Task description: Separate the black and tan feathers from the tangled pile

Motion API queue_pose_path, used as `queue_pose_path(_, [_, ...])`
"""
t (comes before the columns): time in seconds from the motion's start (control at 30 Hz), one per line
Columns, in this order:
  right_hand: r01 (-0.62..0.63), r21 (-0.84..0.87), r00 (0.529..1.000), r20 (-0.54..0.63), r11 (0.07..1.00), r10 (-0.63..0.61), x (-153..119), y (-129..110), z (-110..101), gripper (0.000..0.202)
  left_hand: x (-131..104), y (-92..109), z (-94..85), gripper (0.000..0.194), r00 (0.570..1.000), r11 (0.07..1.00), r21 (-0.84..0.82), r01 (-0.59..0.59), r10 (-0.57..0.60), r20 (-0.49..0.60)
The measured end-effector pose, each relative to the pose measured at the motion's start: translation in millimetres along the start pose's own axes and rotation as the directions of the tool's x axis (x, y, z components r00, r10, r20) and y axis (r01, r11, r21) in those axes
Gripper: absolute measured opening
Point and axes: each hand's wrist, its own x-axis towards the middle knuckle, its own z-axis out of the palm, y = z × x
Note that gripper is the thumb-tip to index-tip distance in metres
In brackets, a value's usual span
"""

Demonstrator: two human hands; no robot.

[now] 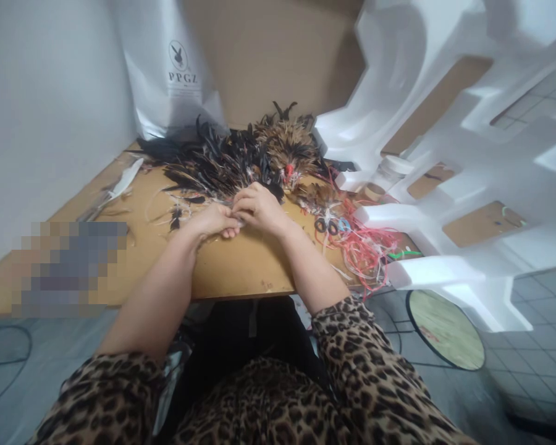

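Note:
My left hand point(214, 222) and my right hand point(258, 209) meet over the wooden table, at the near edge of a pile of dark feathers point(217, 154). The fingers of both are curled and pressed together; what lies between them is too small to make out. Behind my right hand stands a bunch of brown feathers point(290, 139) with a red bit at its base. A smaller brown feather bunch point(319, 196) lies to the right. Loose dark feathers point(176, 217) are scattered left of my left hand.
The wooden table point(245, 272) has tangled pink string point(368, 250), dark rings point(327, 226) and a tape roll point(373, 191) on its right. White foam pieces point(426, 272) jut over that side. A white feather point(127, 177) lies left; a white bag point(176, 80) stands behind.

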Motion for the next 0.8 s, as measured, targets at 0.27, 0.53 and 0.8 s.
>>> queue_pose_path(0.27, [-0.424,0.346,0.903,0.235,0.837,0.36,-8.5,25.8,1.2,0.013,1.4,2.3,9.9,0.016,0.978,0.974,0.132,-0.183,0.168,0.121])
queue_pose_path(0.53, [-0.524,0.707,0.812,0.245,0.475,0.53,-10.5,28.3,4.5,0.021,1.6,9.0,12.4,0.019,0.942,0.918,-0.258,-0.302,0.245,-0.23])
queue_pose_path(0.8, [-0.463,0.534,0.852,0.049,0.707,0.521,-5.0,19.4,15.9,0.019,13.0,7.5,8.6,0.009,0.901,0.829,-0.481,-0.287,0.063,-0.43])
